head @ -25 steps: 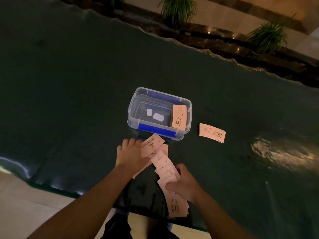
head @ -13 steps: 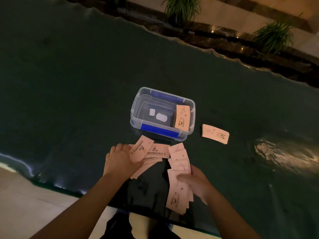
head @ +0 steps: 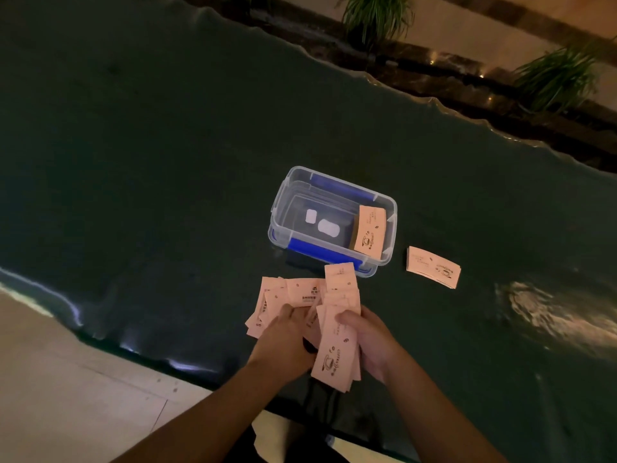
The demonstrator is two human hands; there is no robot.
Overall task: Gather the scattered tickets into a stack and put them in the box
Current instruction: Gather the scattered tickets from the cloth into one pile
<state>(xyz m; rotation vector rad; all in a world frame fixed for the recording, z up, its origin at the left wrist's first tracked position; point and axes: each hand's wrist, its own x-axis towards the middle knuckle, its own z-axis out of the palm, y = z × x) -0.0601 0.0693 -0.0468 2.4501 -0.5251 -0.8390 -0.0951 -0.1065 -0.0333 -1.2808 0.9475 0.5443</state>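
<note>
Several pink tickets (head: pixel 302 292) lie fanned on the dark green table just in front of a clear plastic box (head: pixel 283 208) with blue clips. My left hand (head: pixel 283 342) presses on the left part of the fan. My right hand (head: pixel 367 339) grips a bunch of tickets (head: pixel 335 352) held lengthwise, thumb on top. Inside the box a small stack of tickets (head: pixel 369 230) leans against the right wall. Another small stack (head: pixel 432 267) lies on the table to the right of the box.
The table's near edge (head: pixel 187 365) runs just below my hands, with pale floor beyond. The wavy far edge (head: pixel 434 101) borders a dark ledge with potted plants (head: pixel 377 15). A bright light reflection (head: pixel 551 315) lies on the table at the right.
Both hands have drawn together, pulling the two spread groups of tickets toward each other. The right hand's bunch now stands more upright and nearer the left hand.
</note>
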